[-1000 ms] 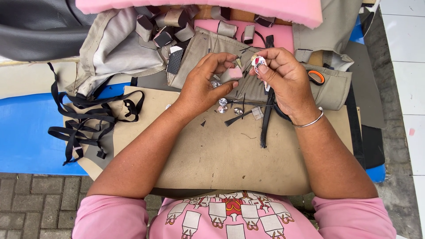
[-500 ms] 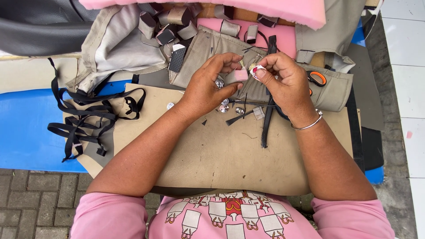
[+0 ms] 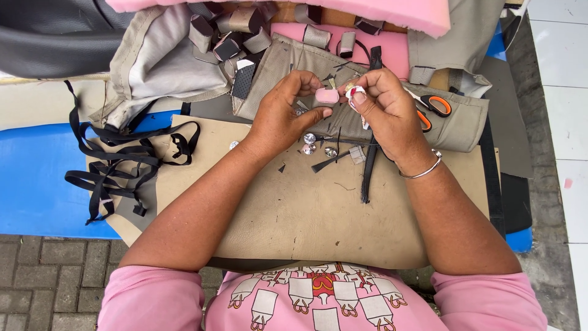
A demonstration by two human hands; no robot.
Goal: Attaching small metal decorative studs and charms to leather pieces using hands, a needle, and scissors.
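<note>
My left hand (image 3: 286, 110) pinches a small pink piece (image 3: 326, 95) between thumb and fingers above a tan fabric panel (image 3: 294, 214). My right hand (image 3: 383, 110), with a silver bangle on its wrist, holds a small crumpled white and red item (image 3: 353, 95) at its fingertips, right beside the pink piece. Three small shiny metal buttons (image 3: 310, 139) lie on the panel just below both hands.
Orange-handled scissors (image 3: 436, 105) lie on a folded tan cover (image 3: 465, 122) to the right. Tangled black straps (image 3: 116, 165) lie at the left over a blue surface (image 3: 37, 178). Fabric loops and scraps (image 3: 229, 37) and pink foam (image 3: 367, 9) sit at the back.
Both hands have stayed together at the same spot. The fingers have shifted slightly, and the pink piece now shows more plainly in my left hand.
</note>
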